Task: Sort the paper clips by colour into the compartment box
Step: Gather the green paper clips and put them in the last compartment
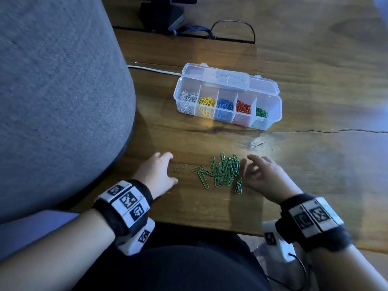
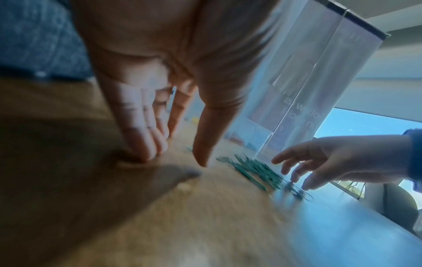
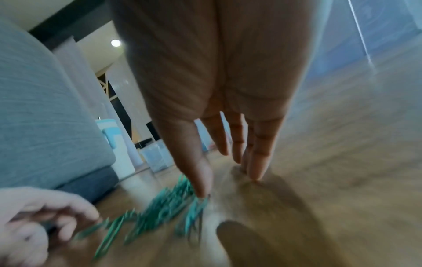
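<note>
A pile of green paper clips (image 1: 225, 171) lies on the wooden table (image 1: 315, 164) near its front edge, blurred in the wrist views (image 2: 255, 171) (image 3: 160, 207). My left hand (image 1: 159, 171) rests open left of the pile, fingertips on the wood, holding nothing. My right hand (image 1: 262, 175) is open just right of the pile, its thumb (image 3: 200, 173) touching the pile's edge. Behind stands the clear compartment box (image 1: 227, 101), lid open, with white, yellow, blue, red and green clips in separate compartments.
A grey upholstered chair back (image 1: 52, 101) rises close on the left. A white cable (image 1: 153, 69) runs behind the box. Black equipment with wires (image 1: 168, 15) sits at the table's far edge. Bare wood stretches to the right.
</note>
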Tool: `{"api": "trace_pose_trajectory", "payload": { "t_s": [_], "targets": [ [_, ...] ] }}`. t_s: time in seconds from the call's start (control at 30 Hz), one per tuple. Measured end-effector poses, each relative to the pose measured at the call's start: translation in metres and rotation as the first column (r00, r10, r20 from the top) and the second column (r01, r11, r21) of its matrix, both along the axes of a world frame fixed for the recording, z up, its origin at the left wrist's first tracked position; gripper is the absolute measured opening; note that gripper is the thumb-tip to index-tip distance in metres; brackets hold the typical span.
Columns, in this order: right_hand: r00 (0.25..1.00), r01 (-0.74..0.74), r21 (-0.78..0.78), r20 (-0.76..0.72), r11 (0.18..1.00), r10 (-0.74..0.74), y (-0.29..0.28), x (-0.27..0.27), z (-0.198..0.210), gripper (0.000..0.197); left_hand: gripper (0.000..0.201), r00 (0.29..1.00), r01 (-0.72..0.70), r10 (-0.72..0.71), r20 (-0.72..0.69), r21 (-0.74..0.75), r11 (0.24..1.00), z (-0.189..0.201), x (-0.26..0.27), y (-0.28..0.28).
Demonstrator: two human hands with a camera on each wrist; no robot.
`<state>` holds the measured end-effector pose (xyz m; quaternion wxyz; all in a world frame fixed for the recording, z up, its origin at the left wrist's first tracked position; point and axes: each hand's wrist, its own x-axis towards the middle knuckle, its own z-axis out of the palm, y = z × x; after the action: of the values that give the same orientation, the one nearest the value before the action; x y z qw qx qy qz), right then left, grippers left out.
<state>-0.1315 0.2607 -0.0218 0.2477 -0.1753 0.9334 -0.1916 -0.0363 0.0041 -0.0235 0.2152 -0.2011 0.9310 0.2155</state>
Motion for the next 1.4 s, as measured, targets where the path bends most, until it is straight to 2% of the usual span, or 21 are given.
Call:
{"api": "trace_pose_trajectory", "payload": {
  "t_s": [0.03,0.1,0.23,0.33,0.4,0.47,0.53,0.63,0.77,0.87,0.93,1.03,1.1,1.17,1.23,1.3,1.4],
  "targets": [
    [0.999,0.010,0.050,0.039,0.999,-0.012,0.003,0.006,-0.002,0.062,0.065,1.000,-0.018,0.018,-0.013,0.037,0.999,-0.001,0.004,0.005],
    [0.999,0.038,0.062,0.016,0.997,-0.040,0.000,0.019,-0.009,0.065,0.068,0.999,-0.018,0.022,-0.048,0.092,0.996,-0.005,0.003,0.019],
    [0.987,0.124,-0.020,-0.100,0.992,-0.125,-0.022,0.025,-0.024,0.060,0.063,0.990,0.100,-0.084,-0.117,0.140,0.985,-0.011,-0.017,0.049],
    [0.983,0.161,-0.090,-0.073,0.983,-0.168,-0.032,0.018,-0.022,0.062,0.069,0.978,0.171,-0.147,-0.149,0.158,0.973,-0.013,-0.034,0.063],
    [0.994,0.105,-0.090,0.014,0.990,-0.105,-0.034,0.013,-0.017,0.071,0.076,0.971,0.214,-0.192,-0.143,0.159,0.964,-0.013,-0.041,0.067],
    [0.998,0.006,-0.015,0.055,1.000,-0.005,-0.035,0.010,-0.013,0.077,0.070,0.964,0.246,-0.223,-0.146,0.159,0.956,-0.014,-0.044,0.071],
    [0.999,-0.043,0.031,0.017,0.999,0.042,-0.036,0.012,-0.013,0.070,0.052,0.956,0.260,-0.231,-0.181,0.157,0.953,-0.016,-0.046,0.075],
    [0.995,-0.007,-0.003,-0.095,1.000,0.007,-0.038,0.015,-0.017,0.050,0.034,0.955,0.231,-0.195,-0.223,0.146,0.962,-0.016,-0.052,0.076],
    [0.984,0.088,-0.068,-0.152,0.994,-0.098,-0.035,0.018,-0.023,0.035,0.025,0.959,0.213,-0.176,-0.223,0.155,0.965,-0.017,-0.060,0.075],
    [0.964,0.186,-0.180,-0.154,0.966,-0.215,-0.033,0.014,-0.021,0.026,0.020,0.975,0.146,-0.100,-0.199,0.229,0.962,-0.018,-0.065,0.074],
    [0.931,0.325,-0.285,-0.070,0.902,-0.357,-0.029,0.007,-0.019,0.020,0.020,0.978,0.059,0.007,-0.208,0.311,0.949,-0.019,-0.068,0.072],
    [0.841,0.537,-0.388,0.173,0.749,-0.513,-0.016,-0.003,-0.021,0.013,0.023,0.969,-0.026,0.127,-0.212,0.425,0.905,-0.020,-0.071,0.069],
    [0.729,0.685,-0.446,0.408,0.576,-0.550,-0.008,-0.008,-0.022,0.013,0.023,0.959,-0.073,0.196,-0.205,0.492,0.868,-0.020,-0.073,0.068],
    [0.597,0.802,-0.468,0.614,0.372,-0.516,-0.001,-0.012,-0.014,0.012,0.022,0.941,-0.101,0.258,-0.219,0.546,0.832,-0.014,-0.079,0.069],
    [0.544,0.837,-0.499,0.709,0.227,-0.449,0.007,-0.022,0.002,0.012,0.021,0.919,-0.079,0.288,-0.270,0.589,0.804,0.000,-0.092,0.074],
    [0.587,0.802,-0.565,0.688,0.193,-0.426,0.014,-0.039,0.019,0.012,0.022,0.903,-0.013,0.264,-0.337,0.596,0.803,0.019,-0.111,0.081],
    [0.705,0.688,-0.645,0.484,0.333,-0.518,0.018,-0.074,0.043,0.012,0.024,0.885,0.062,0.202,-0.420,0.535,0.842,0.044,-0.150,0.097]
  ]
}}
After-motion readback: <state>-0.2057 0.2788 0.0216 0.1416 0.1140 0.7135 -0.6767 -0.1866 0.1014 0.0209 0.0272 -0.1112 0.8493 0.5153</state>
